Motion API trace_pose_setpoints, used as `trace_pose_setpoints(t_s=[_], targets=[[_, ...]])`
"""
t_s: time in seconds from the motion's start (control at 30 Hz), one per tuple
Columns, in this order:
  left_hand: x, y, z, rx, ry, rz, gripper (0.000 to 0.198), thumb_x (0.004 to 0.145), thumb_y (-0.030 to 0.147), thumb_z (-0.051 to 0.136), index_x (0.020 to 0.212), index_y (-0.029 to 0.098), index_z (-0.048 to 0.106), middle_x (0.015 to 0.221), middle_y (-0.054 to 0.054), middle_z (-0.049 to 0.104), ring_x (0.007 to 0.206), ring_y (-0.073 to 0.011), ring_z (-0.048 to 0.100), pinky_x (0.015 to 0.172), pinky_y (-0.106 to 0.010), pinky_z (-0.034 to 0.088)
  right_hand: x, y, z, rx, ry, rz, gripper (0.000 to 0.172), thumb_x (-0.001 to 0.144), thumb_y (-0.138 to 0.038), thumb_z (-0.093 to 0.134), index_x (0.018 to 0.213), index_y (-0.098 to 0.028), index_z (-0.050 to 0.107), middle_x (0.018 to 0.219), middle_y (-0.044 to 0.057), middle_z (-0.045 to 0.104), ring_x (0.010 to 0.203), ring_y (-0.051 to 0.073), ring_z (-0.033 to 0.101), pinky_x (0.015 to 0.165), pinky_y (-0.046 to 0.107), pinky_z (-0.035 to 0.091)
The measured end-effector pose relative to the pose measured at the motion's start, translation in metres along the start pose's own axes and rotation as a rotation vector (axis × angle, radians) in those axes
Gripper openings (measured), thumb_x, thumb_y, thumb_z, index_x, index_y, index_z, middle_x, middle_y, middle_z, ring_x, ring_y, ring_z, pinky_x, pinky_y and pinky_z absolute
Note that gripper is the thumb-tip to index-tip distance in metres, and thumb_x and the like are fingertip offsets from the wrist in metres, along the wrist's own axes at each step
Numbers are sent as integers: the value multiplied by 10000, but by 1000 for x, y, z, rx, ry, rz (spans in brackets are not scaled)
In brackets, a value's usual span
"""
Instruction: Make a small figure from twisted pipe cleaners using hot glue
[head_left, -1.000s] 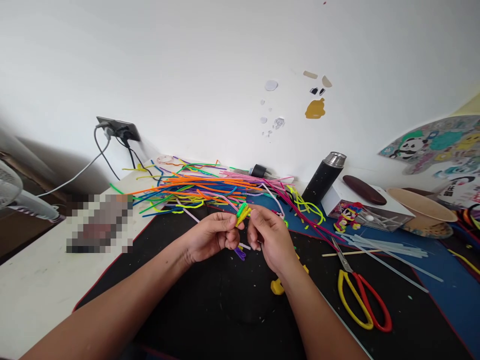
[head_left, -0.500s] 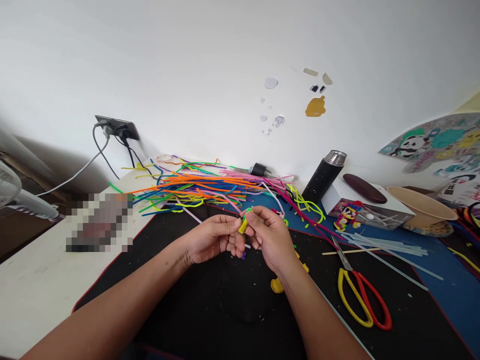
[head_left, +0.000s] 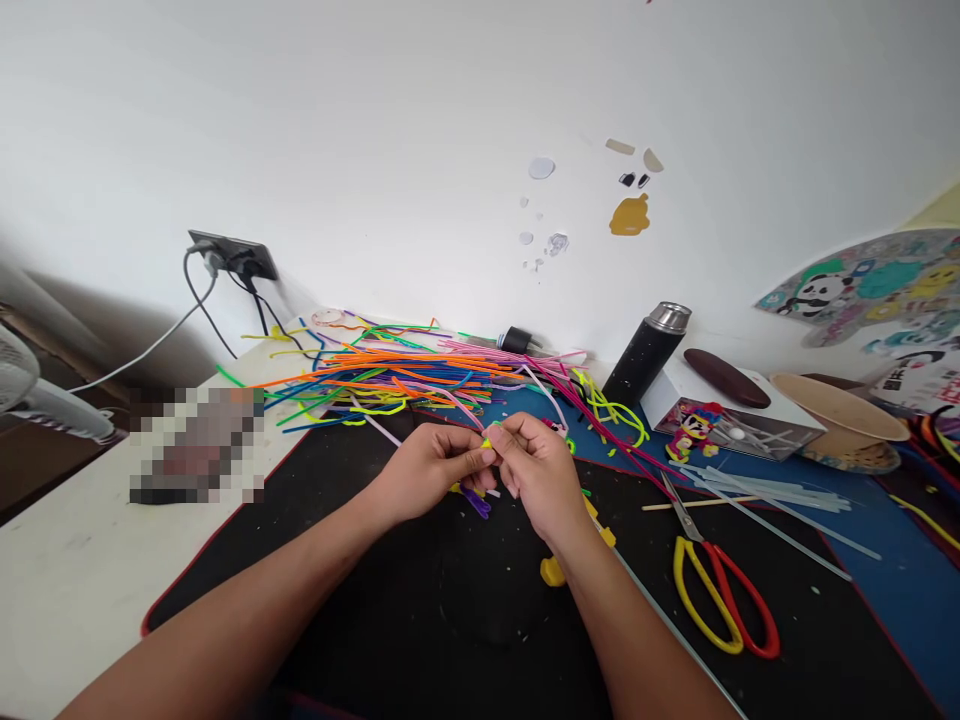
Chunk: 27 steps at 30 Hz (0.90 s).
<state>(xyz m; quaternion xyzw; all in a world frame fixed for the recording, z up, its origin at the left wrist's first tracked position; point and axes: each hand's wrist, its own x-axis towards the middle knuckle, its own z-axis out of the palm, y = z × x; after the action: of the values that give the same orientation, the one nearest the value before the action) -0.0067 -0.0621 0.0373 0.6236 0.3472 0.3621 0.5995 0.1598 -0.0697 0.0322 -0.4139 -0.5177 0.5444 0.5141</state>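
Observation:
Between my fingertips is a small yellow and green pipe-cleaner piece, mostly covered by the fingers. My left hand pinches it from the left, thumb against forefinger. From the other side my right hand grips it, thumb on top and fingers curled. A purple looped pipe-cleaner piece shows just below the left fingers on the black mat. Partly behind my right wrist lies a yellow object, its kind unclear.
Many coloured pipe cleaners are heaped along the wall. To the right lie scissors with yellow and red handles, translucent sticks and a small colourful figure. A black thermos stands beside a white box.
My left hand has turned and its fingers have closed in, covering more of the yellow and green piece. More of the purple piece now shows beneath. My right hand stays nearly in place.

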Motion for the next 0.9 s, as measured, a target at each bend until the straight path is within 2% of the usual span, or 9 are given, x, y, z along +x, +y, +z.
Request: trace_pose_setpoints(t_s=[0.1,0.23,0.43,0.57,0.67,0.77,0.9], targets=[[-2,-1,1,122,66,36,432,910,515,703,700,139,734,685,-70,732,618,-146,626,631,-251,497,0,1,-1,-31,5,5,369,878,-494,749,729,-206,575,459,-93,459,359,63,341,372,203,225],[-4,-1,4,130,64,43,441,925,517,680,691,145,719,667,-64,721,606,-143,614,617,-247,486,0,2,-2,-38,6,-2,365,879,-489,749,730,-206,572,487,-88,472,368,62,348,371,203,221],[1,-5,4,-1,35,-14,427,852,546,768,742,135,737,706,-67,731,631,-141,629,647,-251,501,1,2,-4,-47,27,-8,360,889,-488,754,748,-204,584,490,-83,497,371,63,369,376,199,245],[5,-7,-4,-280,10,-47,474,778,593,824,878,132,776,794,-71,739,706,-158,677,694,-261,528,1,-3,-5,-18,-1,-28,367,885,-495,765,743,-199,602,467,-87,483,364,59,369,387,198,259],[6,-7,-9,-428,31,-61,454,747,536,872,946,138,785,825,-57,734,704,-156,692,697,-262,536,1,-5,-4,40,-19,-20,371,865,-501,784,743,-197,611,480,-87,490,356,52,359,373,194,239],[5,-6,-11,-419,-16,-97,401,718,431,920,945,126,792,817,-65,749,704,-149,696,704,-251,533,2,-5,-4,69,-13,-7,364,848,-499,801,762,-193,625,536,-58,579,360,47,371,364,191,243],[4,-5,-8,-399,-46,-122,348,714,401,929,836,110,781,812,-84,768,705,-132,684,706,-236,525,2,-3,-3,81,-4,3,345,838,-490,815,785,-193,648,465,-86,497,362,57,368,367,185,270]])
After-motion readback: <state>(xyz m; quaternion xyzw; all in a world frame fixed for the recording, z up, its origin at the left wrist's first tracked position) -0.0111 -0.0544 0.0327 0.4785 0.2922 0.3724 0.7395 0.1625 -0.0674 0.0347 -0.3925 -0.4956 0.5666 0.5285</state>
